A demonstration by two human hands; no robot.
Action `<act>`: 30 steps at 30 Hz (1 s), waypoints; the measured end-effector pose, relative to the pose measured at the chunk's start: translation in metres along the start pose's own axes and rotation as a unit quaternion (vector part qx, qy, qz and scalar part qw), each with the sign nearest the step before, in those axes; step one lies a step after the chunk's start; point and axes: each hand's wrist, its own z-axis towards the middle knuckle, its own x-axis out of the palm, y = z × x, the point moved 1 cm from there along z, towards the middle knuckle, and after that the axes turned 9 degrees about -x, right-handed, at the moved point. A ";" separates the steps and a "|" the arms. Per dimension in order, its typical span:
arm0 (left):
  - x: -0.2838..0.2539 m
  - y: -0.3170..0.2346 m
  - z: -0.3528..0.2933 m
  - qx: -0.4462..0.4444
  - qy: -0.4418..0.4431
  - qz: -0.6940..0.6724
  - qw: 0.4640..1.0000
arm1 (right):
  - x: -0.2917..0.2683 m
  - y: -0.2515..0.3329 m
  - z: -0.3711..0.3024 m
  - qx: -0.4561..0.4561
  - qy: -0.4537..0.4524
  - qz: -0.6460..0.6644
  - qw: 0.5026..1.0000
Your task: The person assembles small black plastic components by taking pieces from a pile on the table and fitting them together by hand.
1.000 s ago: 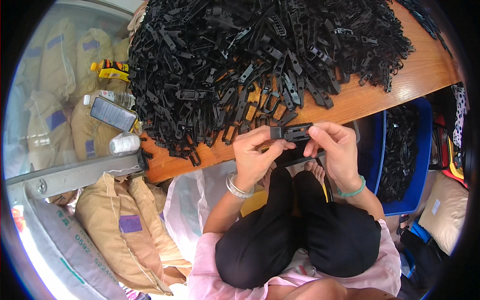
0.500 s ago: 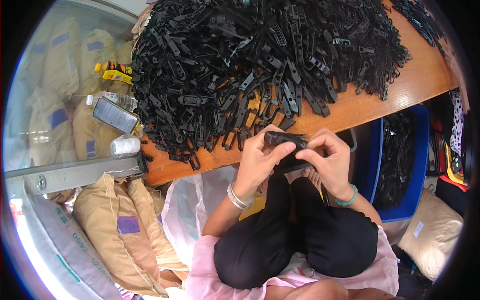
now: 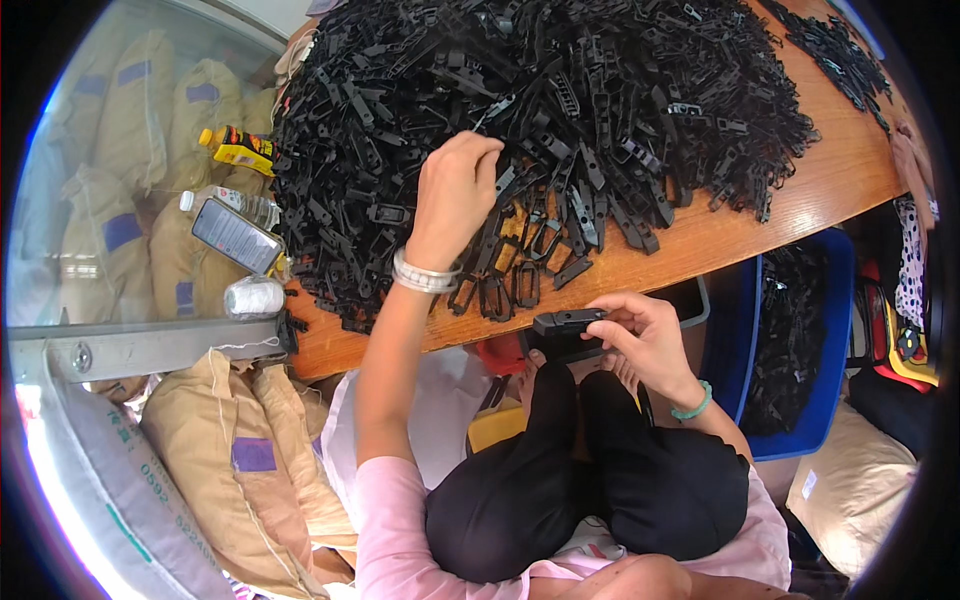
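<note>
Hovering over the near side of the heap of black plastic clip parts (image 3: 400, 130) in the head view, the left hand (image 3: 457, 190) is curled palm-down, its fingertips drawn in close among the pieces. The pinch is partly hidden, so I cannot tell whether those fingers grip a part or only touch the heap. The right hand (image 3: 645, 340) has thumb and fingers clamped on one end of an elongated black clip piece (image 3: 570, 321), held roughly level at the front edge of the wooden counter (image 3: 830, 175).

To work well here, the right pinch should stay light but firm at that end, leaving the other end uncovered. The left fingers would do best to take one part by its edge and lift it straight up, since tangled neighbours could drag along. The open frame-shaped parts (image 3: 525, 283) near the counter's edge look easier to separate.
</note>
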 end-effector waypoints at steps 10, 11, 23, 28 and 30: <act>0.053 -0.017 0.055 0.195 0.025 0.160 0.967 | -0.016 -0.018 0.010 -0.033 -0.110 -0.062 0.991; 0.054 -0.018 0.060 0.196 0.023 0.157 0.968 | -0.016 -0.017 0.011 -0.034 -0.105 -0.063 0.992; 0.071 -0.040 0.096 0.227 0.119 0.327 0.909 | -0.022 -0.024 0.018 -0.023 -0.096 0.015 0.995; 0.062 -0.030 0.090 0.263 0.066 0.277 0.922 | -0.022 -0.026 0.017 -0.025 -0.085 0.036 0.995; 0.058 -0.031 0.073 0.200 -0.030 0.085 0.976 | -0.027 -0.025 0.017 -0.006 -0.083 0.023 0.996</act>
